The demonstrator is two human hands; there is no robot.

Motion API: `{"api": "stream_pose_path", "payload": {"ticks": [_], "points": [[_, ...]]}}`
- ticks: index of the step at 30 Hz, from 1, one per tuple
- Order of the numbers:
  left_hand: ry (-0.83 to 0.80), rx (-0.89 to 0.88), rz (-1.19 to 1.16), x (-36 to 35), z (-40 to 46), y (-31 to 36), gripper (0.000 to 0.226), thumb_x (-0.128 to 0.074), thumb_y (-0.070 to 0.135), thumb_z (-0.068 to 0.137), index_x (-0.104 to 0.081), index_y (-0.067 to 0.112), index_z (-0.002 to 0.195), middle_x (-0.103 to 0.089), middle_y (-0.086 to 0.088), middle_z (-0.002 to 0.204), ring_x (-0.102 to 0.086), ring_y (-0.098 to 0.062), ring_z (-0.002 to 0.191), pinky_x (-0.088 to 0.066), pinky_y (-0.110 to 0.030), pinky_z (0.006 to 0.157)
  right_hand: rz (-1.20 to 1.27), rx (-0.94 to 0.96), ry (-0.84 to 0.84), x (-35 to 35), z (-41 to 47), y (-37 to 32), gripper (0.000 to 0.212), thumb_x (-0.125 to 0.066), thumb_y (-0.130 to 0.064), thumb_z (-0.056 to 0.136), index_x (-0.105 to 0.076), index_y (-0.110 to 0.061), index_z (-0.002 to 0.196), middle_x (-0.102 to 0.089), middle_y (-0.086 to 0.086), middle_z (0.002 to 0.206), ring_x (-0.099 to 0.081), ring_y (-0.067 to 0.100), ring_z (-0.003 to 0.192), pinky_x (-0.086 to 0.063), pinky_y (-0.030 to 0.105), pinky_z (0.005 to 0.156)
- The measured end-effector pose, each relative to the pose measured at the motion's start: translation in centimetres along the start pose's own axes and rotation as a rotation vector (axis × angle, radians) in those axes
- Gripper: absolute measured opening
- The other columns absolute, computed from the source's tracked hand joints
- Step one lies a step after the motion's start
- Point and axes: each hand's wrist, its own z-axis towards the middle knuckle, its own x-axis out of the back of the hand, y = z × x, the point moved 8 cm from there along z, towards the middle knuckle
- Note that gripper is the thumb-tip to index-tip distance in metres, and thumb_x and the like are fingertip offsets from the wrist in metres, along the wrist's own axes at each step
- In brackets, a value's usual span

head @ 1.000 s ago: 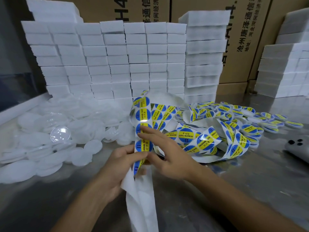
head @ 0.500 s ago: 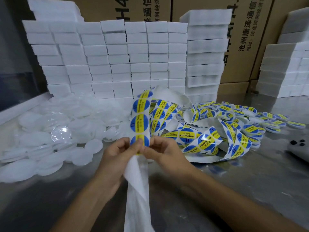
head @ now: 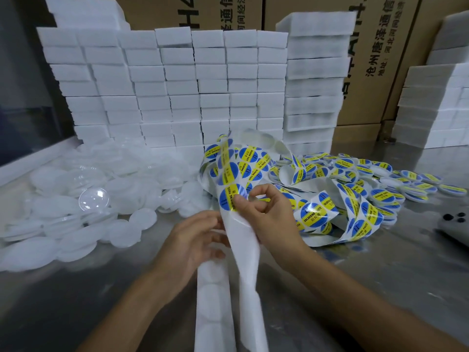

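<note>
A long white backing strip (head: 220, 288) with round blue and yellow "soldering paste" stickers runs up from the near edge to a tangle at centre. My right hand (head: 269, 214) pinches the edge of one round sticker (head: 231, 200) between thumb and forefinger, and that edge has lifted off the strip. My left hand (head: 195, 240) holds the bare white backing just below it, fingers curled on the paper. The rest of the sticker strip (head: 327, 212) lies coiled on the metal table (head: 380, 270) to the right.
Clear round plastic lids (head: 94, 199) are heaped at left. Labelled lids (head: 406, 184) lie spread at right. White foam blocks (head: 177, 87) are stacked behind, with cardboard boxes (head: 380, 47) at the back. A phone (head: 456, 227) lies at the right edge.
My right hand moved from resting on the strip to pinching a sticker's edge and lifting it. My left hand slid down onto the bare backing. The strip rose slightly.
</note>
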Motion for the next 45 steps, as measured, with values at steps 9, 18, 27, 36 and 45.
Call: {"api": "stream_pose_path", "payload": {"ticks": [9,18,27,36,45], "points": [[0.28,-0.096,0.092,2.0,-0.2,0.4,0.015,-0.064,0.002,0.088,-0.074,0.013,0.086,-0.076,-0.011,0.084,-0.07,-0.018,0.069,-0.056,-0.026,0.058,-0.764,0.657,-0.029,-1.5,-1.9,-3.1,0.011,-0.074,-0.028,0.086,-0.076,-0.019,0.092,-0.054,0.0,0.114,-0.058,0.009,0.078,-0.052,0.034,0.064],[0.258,-0.278,0.458,1.5,-0.2,1.3,0.02,-0.06,0.004,0.093,-0.068,0.018,0.082,-0.066,-0.005,0.068,-0.058,-0.01,0.062,-0.05,-0.019,0.058,-0.981,0.896,-0.123,-3.4,-3.3,-3.9,0.014,-0.066,-0.022,0.094,-0.075,-0.012,0.096,-0.067,0.002,0.09,-0.065,0.024,0.081,-0.053,0.041,0.059],[0.336,-0.317,0.565,2.2,-0.1,1.4,0.031,-0.062,0.001,0.089,-0.066,0.031,0.079,-0.065,0.008,0.064,-0.056,0.0,0.061,-0.045,-0.014,0.061,-0.662,0.429,0.013,-0.6,-0.8,-2.2,0.01,-0.063,-0.015,0.092,-0.066,-0.013,0.084,-0.063,-0.006,0.073,-0.056,0.005,0.066,-0.045,0.019,0.061],[0.44,-0.299,0.734,4.0,0.2,0.5,0.024,-0.075,0.008,0.08,-0.059,0.025,0.074,-0.061,0.014,0.053,-0.053,0.0,0.048,-0.039,-0.008,0.051,0.267,-0.17,-0.14,-1.2,-0.1,1.2,0.015,-0.07,-0.012,0.087,-0.077,-0.015,0.074,-0.072,0.007,0.079,-0.068,0.014,0.068,-0.056,0.023,0.065],[0.538,-0.389,1.165,4.2,-0.7,3.1,0.013,-0.07,0.013,0.072,-0.064,0.024,0.076,-0.063,0.008,0.075,-0.06,-0.013,0.072,-0.047,-0.031,0.069,0.157,-0.279,-0.193,-2.6,-1.4,2.9,0.019,-0.071,-0.004,0.084,-0.08,-0.019,0.077,-0.077,0.009,0.092,-0.073,0.015,0.093,-0.054,0.044,0.093]]}}
